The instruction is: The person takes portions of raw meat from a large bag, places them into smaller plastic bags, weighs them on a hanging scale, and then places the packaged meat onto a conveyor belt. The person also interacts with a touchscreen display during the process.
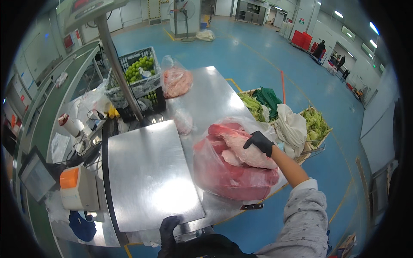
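Note:
My right hand (260, 143), in a black glove, grips a large piece of raw meat (250, 150) with a pale fatty side. That piece lies on top of more red meat (245, 180) in an open clear plastic bag (209, 167) on the steel table. My left hand (169, 227), also black-gloved, is at the near edge of the steel scale platform (151, 174); its fingers are partly hidden. At the table's near edge, below the bag, a knife's dark riveted handle (252, 206) sticks out. A small clear bag (183, 122) lies beyond the platform.
A bag of pale meat (176, 81) stands beside a crate of green fruit (140, 69). The scale's post (119, 64) rises behind the platform. At left are a label printer (79, 188) and a conveyor (35, 180). Baskets of leafy husks (314, 124) stand at right.

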### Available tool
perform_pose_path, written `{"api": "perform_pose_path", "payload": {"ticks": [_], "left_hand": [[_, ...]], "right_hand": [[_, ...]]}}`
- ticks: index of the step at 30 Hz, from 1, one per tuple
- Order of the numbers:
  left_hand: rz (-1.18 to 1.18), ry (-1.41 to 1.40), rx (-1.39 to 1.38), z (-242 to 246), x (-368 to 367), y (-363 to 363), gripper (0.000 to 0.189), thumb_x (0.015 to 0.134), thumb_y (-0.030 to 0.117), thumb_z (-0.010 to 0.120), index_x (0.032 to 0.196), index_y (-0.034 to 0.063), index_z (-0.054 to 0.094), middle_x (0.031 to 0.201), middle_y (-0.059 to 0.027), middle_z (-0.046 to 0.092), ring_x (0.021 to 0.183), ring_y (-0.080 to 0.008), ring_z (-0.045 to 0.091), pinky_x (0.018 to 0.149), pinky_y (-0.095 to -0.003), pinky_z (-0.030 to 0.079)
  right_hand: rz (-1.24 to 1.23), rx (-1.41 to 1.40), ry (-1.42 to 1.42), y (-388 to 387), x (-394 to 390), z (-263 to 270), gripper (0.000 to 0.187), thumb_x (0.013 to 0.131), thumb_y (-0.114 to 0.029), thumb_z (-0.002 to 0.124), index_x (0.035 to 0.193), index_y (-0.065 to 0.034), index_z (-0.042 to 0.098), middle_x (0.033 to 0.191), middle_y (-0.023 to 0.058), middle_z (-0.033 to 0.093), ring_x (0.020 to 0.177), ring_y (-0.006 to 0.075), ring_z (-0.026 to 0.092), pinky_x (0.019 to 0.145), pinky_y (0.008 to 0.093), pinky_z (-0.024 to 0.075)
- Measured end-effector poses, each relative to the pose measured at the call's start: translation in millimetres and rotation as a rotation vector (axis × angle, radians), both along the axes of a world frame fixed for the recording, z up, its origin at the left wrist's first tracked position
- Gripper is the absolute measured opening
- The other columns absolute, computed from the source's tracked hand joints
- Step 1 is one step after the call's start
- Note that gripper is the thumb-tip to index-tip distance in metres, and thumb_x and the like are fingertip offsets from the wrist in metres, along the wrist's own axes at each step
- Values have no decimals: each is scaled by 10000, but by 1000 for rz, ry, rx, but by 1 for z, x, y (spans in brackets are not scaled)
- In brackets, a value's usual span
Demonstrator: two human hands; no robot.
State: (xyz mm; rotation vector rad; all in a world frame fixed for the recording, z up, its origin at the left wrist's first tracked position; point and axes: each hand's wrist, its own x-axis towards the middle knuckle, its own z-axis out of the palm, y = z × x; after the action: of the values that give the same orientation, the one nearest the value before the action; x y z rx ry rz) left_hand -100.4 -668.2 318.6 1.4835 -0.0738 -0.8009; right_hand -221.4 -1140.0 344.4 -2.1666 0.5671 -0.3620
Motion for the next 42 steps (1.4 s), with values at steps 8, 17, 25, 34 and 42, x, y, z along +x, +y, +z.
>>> {"api": "perform_pose_path", "payload": {"ticks": [8,17,25,34,42], "left_hand": [[-568,870,-683,65,15,-139,517,921,316,333,1342,108,114,1340,-169,257,1204,-326,348,997,-454,303],[-354,563,-1067,65,127,-93,793,776,584,474,1339,78,236,1359,-120,301,1244,-284,305,1030,-447,228],[-228,570,-413,-17,109,80,458,898,237,422,1303,55,309,1243,-175,435,1090,-260,487,941,-357,383],[496,288,-275,-29,142,202,418,837,323,474,1136,32,497,977,-128,583,877,-251,570,805,-358,438],[579,181,-417,-20,146,163,347,795,317,525,1041,75,556,899,-75,594,844,-228,564,776,-361,429]], "right_hand": [[69,308,-8,111,55,130,269,639,-132,608,855,26,630,805,125,613,750,190,574,675,296,437],[256,-619,-390,264,196,92,528,572,-263,648,1008,8,524,932,197,549,888,346,530,800,394,420],[566,-568,-13,356,214,-53,478,662,-187,598,1108,-50,495,1065,148,504,1020,299,469,877,414,357],[-183,35,-233,301,68,-55,313,718,-20,633,1020,-33,550,958,83,573,923,164,555,797,287,449],[-602,623,-621,265,7,19,211,742,8,577,952,-15,582,879,61,594,794,157,570,722,272,466]]}}
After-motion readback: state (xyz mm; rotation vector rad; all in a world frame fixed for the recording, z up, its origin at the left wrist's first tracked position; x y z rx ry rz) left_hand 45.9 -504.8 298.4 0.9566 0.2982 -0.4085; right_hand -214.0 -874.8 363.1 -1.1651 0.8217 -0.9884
